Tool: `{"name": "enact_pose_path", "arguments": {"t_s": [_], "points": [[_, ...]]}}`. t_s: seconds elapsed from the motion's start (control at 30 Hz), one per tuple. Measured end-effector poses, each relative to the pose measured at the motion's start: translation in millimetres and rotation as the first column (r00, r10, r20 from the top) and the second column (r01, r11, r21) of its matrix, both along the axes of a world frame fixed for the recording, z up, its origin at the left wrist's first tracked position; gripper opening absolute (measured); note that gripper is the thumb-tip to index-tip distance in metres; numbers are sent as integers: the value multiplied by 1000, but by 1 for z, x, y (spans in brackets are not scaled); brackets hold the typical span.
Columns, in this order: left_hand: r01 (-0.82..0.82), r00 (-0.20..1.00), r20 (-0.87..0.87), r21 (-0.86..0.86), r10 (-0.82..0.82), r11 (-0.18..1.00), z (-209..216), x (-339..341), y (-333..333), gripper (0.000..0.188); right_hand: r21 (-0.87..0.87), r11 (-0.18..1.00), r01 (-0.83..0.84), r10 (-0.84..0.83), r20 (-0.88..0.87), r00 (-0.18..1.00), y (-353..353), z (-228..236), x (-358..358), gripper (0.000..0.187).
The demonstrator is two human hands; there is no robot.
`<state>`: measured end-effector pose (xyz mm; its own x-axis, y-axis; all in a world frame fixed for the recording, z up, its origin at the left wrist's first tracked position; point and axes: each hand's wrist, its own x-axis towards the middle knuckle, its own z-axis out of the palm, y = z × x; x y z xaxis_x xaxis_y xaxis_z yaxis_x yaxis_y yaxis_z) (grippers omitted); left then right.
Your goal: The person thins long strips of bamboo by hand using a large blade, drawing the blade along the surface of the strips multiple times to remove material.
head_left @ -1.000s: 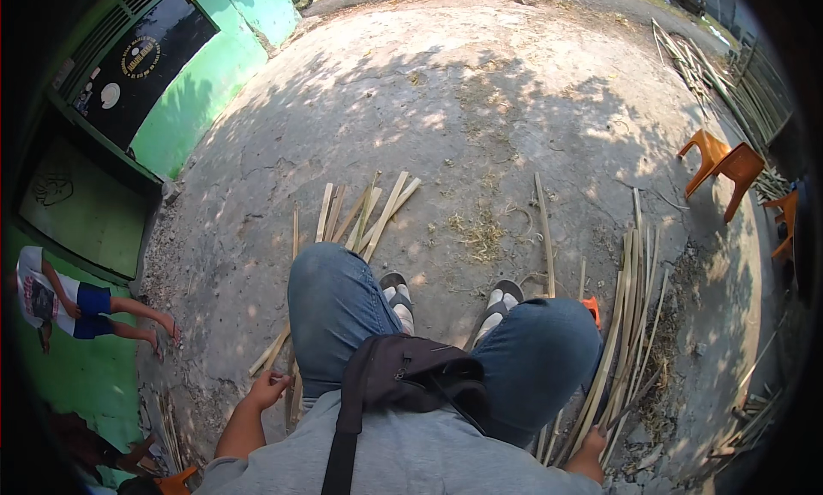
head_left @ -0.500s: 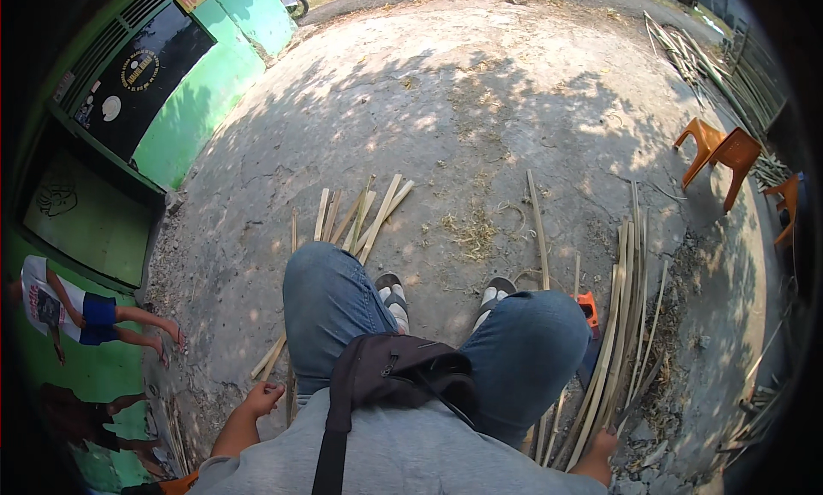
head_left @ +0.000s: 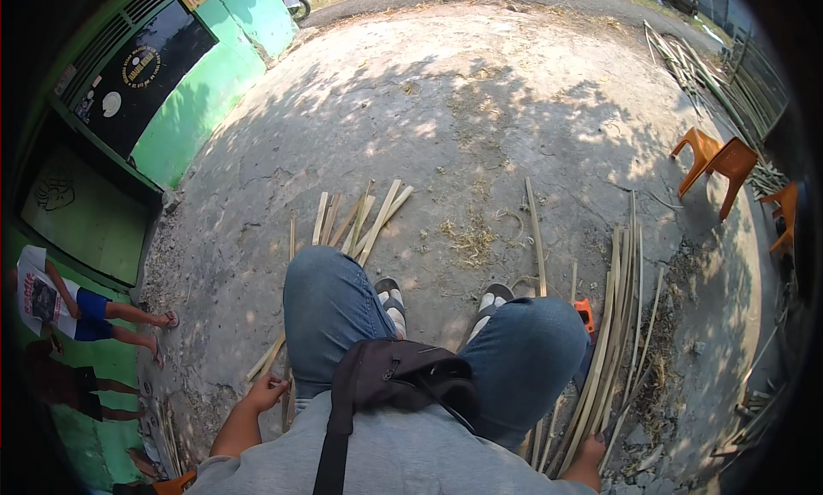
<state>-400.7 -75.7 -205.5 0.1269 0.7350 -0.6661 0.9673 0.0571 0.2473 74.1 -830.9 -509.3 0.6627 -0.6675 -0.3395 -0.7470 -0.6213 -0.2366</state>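
Observation:
My left hand is low beside my left thigh, its fingers pinched together; whatever they hold is too small to make out. Close by it lie the near ends of pale bamboo strips, whose far ends fan out past my left knee. Down at my right side, my right hand is closed on a long, dark, narrow, blade-like thing; its exact kind is unclear. A bundle of long bamboo strips runs alongside that hand. Beside my right knee shows an orange handle, the rest partly hidden.
One lone strip lies ahead of my right foot, near curled shavings. Orange plastic chairs and a pile of poles stand on the right. Two people are by the green wall on the left.
My right hand has shifted slightly left and down, the dark narrow thing along with it. My left hand has barely moved. The people at the left have changed posture a little.

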Motion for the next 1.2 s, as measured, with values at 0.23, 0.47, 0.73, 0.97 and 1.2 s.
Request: {"name": "enact_pose_path", "arguments": {"t_s": [0.23,0.47,0.73,0.97,1.2], "points": [[-71,996,-61,-32,69,997,-6,-16,-13,63,244,968,-61,71,-32,997,17,-7,-7,53],[-92,995,-49,-43,89,995,-13,-35,-11,62,86,981,-172,183,-137,974,55,23,-8,51],[-82,994,65,-78,87,994,-41,-11,-4,58,465,884,-48,-10,122,992,5,3,-25,39],[-102,994,40,-99,106,990,-52,-14,-8,54,396,916,-71,29,110,993,2,13,-24,55],[-121,991,37,-200,131,972,-55,0,-12,43,332,911,-245,197,171,965,-32,8,4,41]]}}
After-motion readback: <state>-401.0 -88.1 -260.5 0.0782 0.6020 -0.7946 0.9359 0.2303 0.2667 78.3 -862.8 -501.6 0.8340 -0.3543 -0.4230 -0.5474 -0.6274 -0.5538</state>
